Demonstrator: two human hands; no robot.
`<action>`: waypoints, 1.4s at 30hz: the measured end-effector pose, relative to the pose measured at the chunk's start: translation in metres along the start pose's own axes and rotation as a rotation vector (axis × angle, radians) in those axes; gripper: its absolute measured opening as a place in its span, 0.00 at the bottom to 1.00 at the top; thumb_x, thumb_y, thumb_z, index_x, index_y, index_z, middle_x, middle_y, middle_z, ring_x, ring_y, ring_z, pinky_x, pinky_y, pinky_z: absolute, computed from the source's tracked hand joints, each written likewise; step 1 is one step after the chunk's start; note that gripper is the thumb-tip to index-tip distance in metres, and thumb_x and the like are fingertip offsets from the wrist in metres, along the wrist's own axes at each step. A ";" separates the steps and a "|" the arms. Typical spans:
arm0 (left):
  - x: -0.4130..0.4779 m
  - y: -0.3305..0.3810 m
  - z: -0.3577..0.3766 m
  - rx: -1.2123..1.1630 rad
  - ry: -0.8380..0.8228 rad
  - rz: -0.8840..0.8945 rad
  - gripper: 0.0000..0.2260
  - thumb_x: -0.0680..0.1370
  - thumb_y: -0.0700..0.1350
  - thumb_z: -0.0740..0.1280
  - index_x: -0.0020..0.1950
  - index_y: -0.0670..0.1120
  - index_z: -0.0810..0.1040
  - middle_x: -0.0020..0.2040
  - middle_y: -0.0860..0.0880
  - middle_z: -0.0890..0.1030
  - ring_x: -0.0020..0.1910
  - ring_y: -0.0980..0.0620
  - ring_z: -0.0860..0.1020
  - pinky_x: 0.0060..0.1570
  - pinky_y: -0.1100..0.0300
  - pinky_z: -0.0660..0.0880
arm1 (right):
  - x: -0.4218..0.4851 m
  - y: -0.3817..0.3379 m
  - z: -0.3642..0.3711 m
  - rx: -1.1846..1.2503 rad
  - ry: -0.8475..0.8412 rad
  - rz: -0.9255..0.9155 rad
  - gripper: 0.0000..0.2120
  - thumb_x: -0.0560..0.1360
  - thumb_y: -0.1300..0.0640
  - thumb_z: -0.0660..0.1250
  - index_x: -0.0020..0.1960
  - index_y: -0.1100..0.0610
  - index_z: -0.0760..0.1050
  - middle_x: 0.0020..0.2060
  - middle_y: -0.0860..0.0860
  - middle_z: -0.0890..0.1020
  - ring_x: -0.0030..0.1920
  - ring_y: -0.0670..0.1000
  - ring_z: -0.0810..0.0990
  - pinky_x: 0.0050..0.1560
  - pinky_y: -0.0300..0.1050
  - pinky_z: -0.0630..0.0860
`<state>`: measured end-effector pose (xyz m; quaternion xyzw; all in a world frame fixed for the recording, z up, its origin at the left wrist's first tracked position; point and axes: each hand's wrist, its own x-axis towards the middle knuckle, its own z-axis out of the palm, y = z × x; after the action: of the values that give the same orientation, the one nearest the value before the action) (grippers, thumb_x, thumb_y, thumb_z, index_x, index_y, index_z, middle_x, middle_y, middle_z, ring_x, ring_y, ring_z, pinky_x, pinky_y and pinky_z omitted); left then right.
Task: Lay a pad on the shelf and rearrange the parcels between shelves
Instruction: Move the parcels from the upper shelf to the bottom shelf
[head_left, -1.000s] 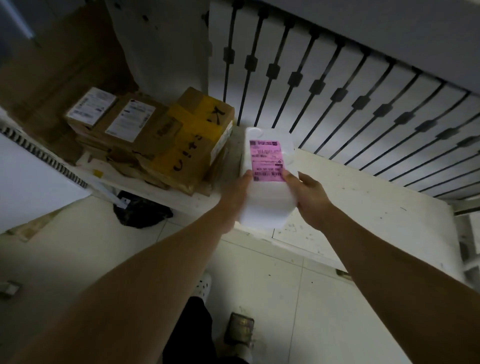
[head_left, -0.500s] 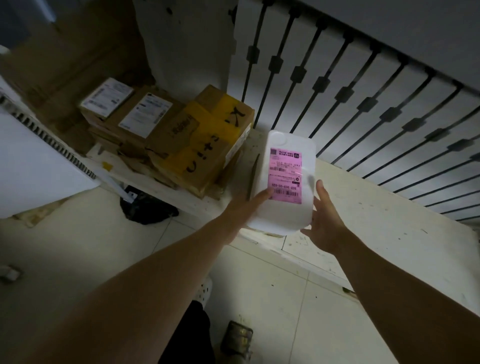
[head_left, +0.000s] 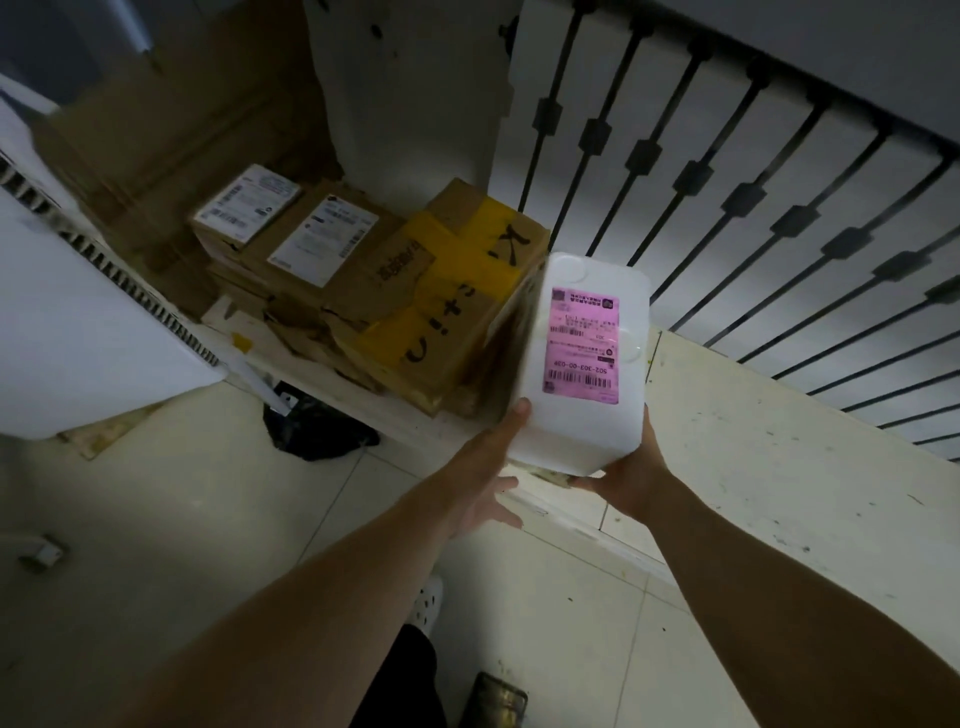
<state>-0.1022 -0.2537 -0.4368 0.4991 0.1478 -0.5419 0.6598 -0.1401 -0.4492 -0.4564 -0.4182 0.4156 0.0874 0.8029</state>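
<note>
A white foam parcel (head_left: 574, 421) with a pink label stands tilted above the front edge of the low white shelf (head_left: 779, 457). My left hand (head_left: 483, 478) touches its lower left corner with the thumb, the other fingers spread below it. My right hand (head_left: 631, 467) cups the parcel's bottom right corner from underneath. Right beside the parcel on its left sits a brown cardboard parcel (head_left: 447, 296) with yellow tape and black marker writing. Two more brown parcels (head_left: 291, 234) with white labels lie further left on a stack.
A black railing (head_left: 727, 197) against a white wall runs behind the shelf. A white board (head_left: 78, 322) with a corrugated edge juts in from the left. A black bag (head_left: 317, 426) lies on the tiled floor under the shelf. My feet show at the bottom.
The white parcel has been pushed farther back and more upright beside the taped box. My left hand has slid down to its bottom corner; my right hand has moved under it.
</note>
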 end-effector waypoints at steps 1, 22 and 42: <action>0.001 0.003 -0.002 -0.020 0.021 0.013 0.48 0.64 0.71 0.68 0.79 0.55 0.54 0.81 0.44 0.56 0.78 0.35 0.58 0.67 0.25 0.61 | 0.005 -0.001 0.005 -0.003 0.022 -0.002 0.25 0.75 0.30 0.60 0.56 0.48 0.81 0.63 0.60 0.79 0.63 0.65 0.78 0.60 0.76 0.73; -0.016 0.048 -0.015 -0.103 0.268 0.109 0.20 0.75 0.33 0.68 0.66 0.44 0.73 0.67 0.47 0.73 0.66 0.45 0.68 0.70 0.29 0.62 | -0.006 -0.020 0.036 -0.136 0.112 0.037 0.35 0.78 0.29 0.52 0.73 0.52 0.68 0.64 0.56 0.76 0.68 0.62 0.71 0.69 0.63 0.66; -0.199 0.056 0.117 0.170 0.220 0.205 0.06 0.83 0.46 0.64 0.56 0.45 0.77 0.64 0.43 0.79 0.61 0.42 0.78 0.63 0.40 0.74 | -0.264 -0.096 0.016 -0.491 0.079 -0.235 0.28 0.80 0.34 0.56 0.64 0.56 0.76 0.56 0.57 0.83 0.54 0.60 0.84 0.62 0.58 0.78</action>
<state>-0.1684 -0.2414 -0.2085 0.6220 0.1212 -0.4245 0.6467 -0.2528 -0.4430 -0.1986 -0.6486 0.3615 0.0755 0.6655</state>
